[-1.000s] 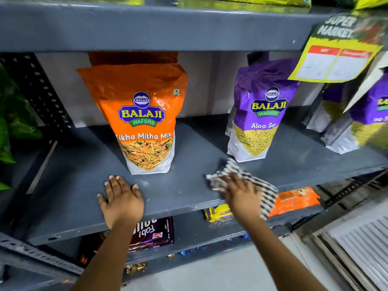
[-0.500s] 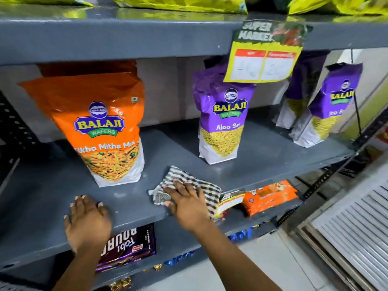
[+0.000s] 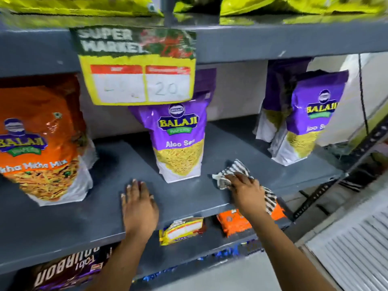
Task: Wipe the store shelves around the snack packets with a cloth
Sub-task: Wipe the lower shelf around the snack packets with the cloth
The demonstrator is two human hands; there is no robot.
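Reaching in from the near edge, the left hand (image 3: 139,208) lies flat and released on the grey middle shelf (image 3: 63,223), palm down, fingers spread, grasping nothing. Just to its right the right hand (image 3: 247,192) presses down on a black-and-white striped cloth (image 3: 233,172), fingers curled over it; the cloth lies on the shelf near the front lip, one end trailing over the edge beside the wrist. Below, on the lower shelf (image 3: 210,244), lie a yellow packet (image 3: 181,229), an orange packet (image 3: 235,222) and a dark chocolate wrapper (image 3: 67,271). Further back on the middle shelf a purple Aloo Sev packet (image 3: 178,139) stands upright between the two hands, apart from the cloth. An orange Tikha Mitha Mix packet (image 3: 42,143) stands at the left, and more purple packets (image 3: 308,122) stand at the right. A yellow price tag (image 3: 138,80) hangs from the upper shelf (image 3: 273,43), which carries blurred yellow-green bags (image 3: 294,5).
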